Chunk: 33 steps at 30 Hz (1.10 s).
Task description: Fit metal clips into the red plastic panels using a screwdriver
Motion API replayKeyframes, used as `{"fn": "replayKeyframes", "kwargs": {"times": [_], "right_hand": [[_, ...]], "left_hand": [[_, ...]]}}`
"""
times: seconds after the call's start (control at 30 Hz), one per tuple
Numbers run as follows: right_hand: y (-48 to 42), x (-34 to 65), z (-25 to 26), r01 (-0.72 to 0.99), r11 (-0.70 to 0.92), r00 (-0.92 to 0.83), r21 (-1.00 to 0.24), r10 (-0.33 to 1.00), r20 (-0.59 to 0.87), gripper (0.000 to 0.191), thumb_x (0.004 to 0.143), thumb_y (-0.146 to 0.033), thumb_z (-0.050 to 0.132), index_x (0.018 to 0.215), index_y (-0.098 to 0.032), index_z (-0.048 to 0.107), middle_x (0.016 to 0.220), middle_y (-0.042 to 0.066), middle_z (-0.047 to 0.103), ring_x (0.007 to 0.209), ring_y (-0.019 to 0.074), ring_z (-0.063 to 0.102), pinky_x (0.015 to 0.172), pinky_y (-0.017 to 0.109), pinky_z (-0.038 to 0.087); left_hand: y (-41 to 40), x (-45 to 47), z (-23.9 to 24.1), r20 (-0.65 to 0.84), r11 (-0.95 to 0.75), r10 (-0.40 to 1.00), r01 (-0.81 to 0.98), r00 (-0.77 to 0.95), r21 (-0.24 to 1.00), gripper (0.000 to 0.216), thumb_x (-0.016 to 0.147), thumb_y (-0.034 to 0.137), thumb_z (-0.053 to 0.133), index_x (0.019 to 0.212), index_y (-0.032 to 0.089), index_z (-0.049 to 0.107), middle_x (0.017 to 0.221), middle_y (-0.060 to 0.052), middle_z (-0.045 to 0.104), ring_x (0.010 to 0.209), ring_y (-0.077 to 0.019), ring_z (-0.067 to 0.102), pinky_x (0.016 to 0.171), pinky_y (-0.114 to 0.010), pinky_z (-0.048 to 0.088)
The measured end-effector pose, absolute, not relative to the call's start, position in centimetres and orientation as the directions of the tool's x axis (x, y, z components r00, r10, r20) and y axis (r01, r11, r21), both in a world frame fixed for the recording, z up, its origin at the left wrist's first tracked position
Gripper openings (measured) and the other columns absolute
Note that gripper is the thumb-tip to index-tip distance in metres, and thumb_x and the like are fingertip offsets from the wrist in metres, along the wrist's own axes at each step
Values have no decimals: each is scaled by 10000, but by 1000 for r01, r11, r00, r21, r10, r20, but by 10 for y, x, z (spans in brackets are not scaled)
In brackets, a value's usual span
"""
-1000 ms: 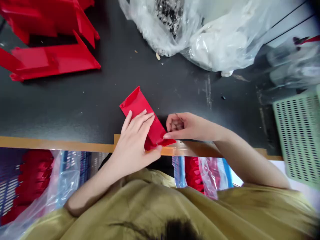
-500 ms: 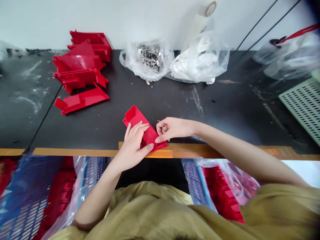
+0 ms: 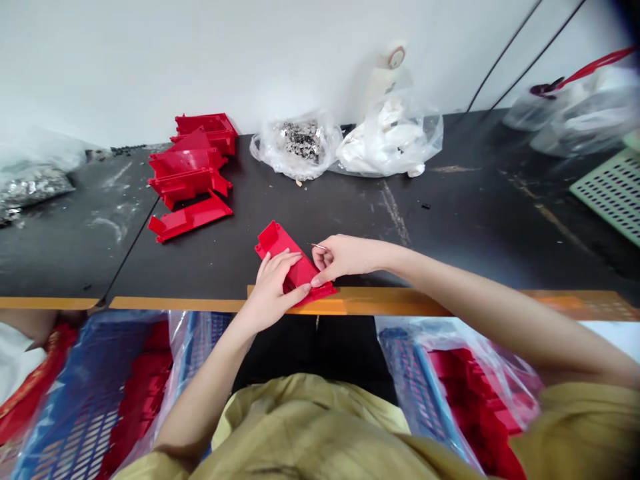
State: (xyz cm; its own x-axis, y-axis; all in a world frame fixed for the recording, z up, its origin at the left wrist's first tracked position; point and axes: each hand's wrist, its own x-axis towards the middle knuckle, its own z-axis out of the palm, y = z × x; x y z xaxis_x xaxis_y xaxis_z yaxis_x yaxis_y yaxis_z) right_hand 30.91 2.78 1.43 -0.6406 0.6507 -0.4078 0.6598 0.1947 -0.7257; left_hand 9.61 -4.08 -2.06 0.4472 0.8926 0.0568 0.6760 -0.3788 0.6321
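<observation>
Pale green basket (image 3: 613,197) at right, white wall (image 3: 225,60) behind black table (image 3: 460,233)

The right fingers (image 3: 327,273) had shifted further onto the red part (image 3: 284,243), their thumb tip ending up just beside that of the left fingers (image 3: 278,263). The thin metal piece (image 3: 319,247) lay flatter over the right fingers. The view had tilted up, bringing in a white container (image 3: 384,79) beyond them and, well left of the left fingers, a bag of silvery pieces (image 3: 36,189).

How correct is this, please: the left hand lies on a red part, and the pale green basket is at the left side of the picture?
The side is wrong: the head view shows the pale green basket at the right of the picture. The left hand does lie on a red part.
</observation>
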Motion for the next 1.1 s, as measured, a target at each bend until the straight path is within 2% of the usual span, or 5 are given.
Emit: {"fn": "replayKeyframes", "kwargs": {"times": [0.17,0.3,0.53,0.7,1.1], "right_hand": [[7,316,18,616,203,-562,-762,790,-244,424,754,-590,687,672,-193,561,609,-19,603,559,110,501,559,261,349],[-14,323,19,234,-45,-223,-971,970,-98,572,850,-712,483,609,-196,536,513,-17,489,459,99,403,471,269,284],[-44,304,47,-293,345,339,-892,910,240,498,875,-649,521,627,-220,475,612,-18,453,508,104,433,481,265,367],[-53,281,51,-333,376,318,-865,908,272,452,792,-541,678,622,-227,401,598,-51,329,428,68,212,346,221,151],[-32,255,20,-167,377,157,-911,922,353,431,871,-641,543,715,-242,506,576,-49,356,423,76,278,348,228,247]], "left_hand": [[-45,98,-22,131,-410,899,695,419,591,458,969,410,474,1356,169,510,1427,-120,557,1402,-225,432,1220,-505,212],[-48,90,-14,85,-435,875,698,476,569,566,970,467,438,1437,147,434,1504,-150,471,1442,-250,375,1214,-509,242],[-57,94,-22,184,-466,881,732,436,498,679,865,489,619,1418,136,443,1462,-183,511,1387,-301,453,1159,-518,348],[-66,124,-32,358,-391,902,810,242,437,629,828,470,659,1298,72,533,1287,-210,632,1267,-334,552,1067,-504,421],[-63,141,-42,454,-366,873,853,176,373,821,769,737,595,1252,74,570,1180,-184,670,1123,-343,610,959,-450,441]]}}
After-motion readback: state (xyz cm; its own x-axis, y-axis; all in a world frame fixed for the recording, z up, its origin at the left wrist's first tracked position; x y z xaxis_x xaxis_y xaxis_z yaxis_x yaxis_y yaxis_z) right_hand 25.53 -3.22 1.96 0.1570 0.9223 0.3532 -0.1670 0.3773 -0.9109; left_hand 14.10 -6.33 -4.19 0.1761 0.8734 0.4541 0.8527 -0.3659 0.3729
